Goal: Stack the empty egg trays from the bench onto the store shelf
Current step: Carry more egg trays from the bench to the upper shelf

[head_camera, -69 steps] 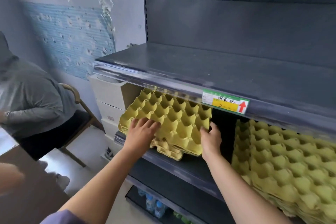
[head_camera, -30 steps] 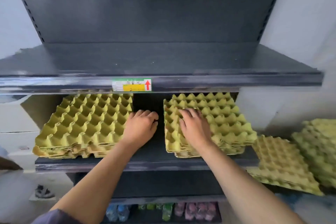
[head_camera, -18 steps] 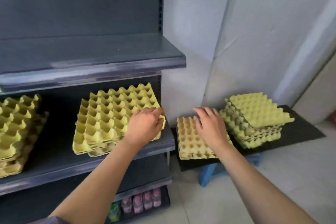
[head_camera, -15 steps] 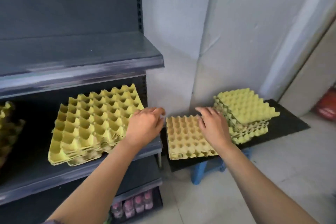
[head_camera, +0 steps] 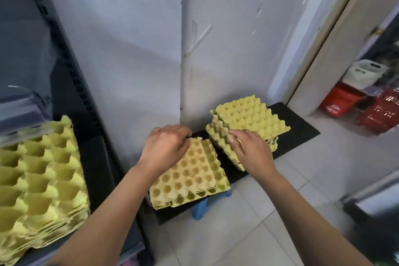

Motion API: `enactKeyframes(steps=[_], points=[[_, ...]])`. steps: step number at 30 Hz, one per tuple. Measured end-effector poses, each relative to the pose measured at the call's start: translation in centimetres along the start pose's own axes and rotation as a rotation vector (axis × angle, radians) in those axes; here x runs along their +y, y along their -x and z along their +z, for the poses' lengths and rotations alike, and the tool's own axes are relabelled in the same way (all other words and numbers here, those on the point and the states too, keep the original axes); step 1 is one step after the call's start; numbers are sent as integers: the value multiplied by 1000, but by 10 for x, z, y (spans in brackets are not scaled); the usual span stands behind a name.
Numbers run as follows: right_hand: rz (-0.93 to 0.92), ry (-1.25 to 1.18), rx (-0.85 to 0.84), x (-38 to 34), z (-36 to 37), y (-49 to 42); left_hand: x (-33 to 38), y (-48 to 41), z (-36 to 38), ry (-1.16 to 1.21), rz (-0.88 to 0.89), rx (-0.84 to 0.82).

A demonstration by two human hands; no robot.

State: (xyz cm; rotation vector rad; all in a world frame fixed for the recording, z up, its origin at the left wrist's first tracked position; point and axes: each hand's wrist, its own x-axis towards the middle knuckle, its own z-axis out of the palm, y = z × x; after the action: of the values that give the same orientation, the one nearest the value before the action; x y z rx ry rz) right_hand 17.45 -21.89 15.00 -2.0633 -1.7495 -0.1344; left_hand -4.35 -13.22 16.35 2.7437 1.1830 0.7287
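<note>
Two piles of yellow egg trays lie on a black bench point(head_camera: 299, 134). The low pile point(head_camera: 190, 181) is nearer, cups up; its top tray sits shifted left. My left hand point(head_camera: 165, 148) curls its fingers over that top tray's far left corner. The taller pile point(head_camera: 250, 117) stands behind to the right, bumps up and skewed. My right hand point(head_camera: 250, 153) rests on its near left edge with fingers fairly straight. On the dark store shelf point(head_camera: 95, 170) at the left lies a thick stack of trays point(head_camera: 36, 181).
A blue stool point(head_camera: 200, 208) props the bench over the tiled floor. A white wall corner rises right behind the bench. Red shopping baskets point(head_camera: 339, 101) and a white bag stand past a door frame at the right. The shelf's perforated upright runs down beside my left arm.
The view swung right from the shelf to the bench. Both hands left the shelf stacks and moved down onto the bench piles, left onto the low pile, right onto the taller one.
</note>
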Motion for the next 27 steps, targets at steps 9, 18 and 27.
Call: enactKeyframes(steps=[9,18,27], points=[[-12,-127,-251,74,74,-48,-18,-17,93,62,-297,-120],[-89,-179,-702,110,186,-74,-59,15,183,25,-690,-453],[196,-225,-897,123,312,-74,-136,50,290,178,-1211,-442]])
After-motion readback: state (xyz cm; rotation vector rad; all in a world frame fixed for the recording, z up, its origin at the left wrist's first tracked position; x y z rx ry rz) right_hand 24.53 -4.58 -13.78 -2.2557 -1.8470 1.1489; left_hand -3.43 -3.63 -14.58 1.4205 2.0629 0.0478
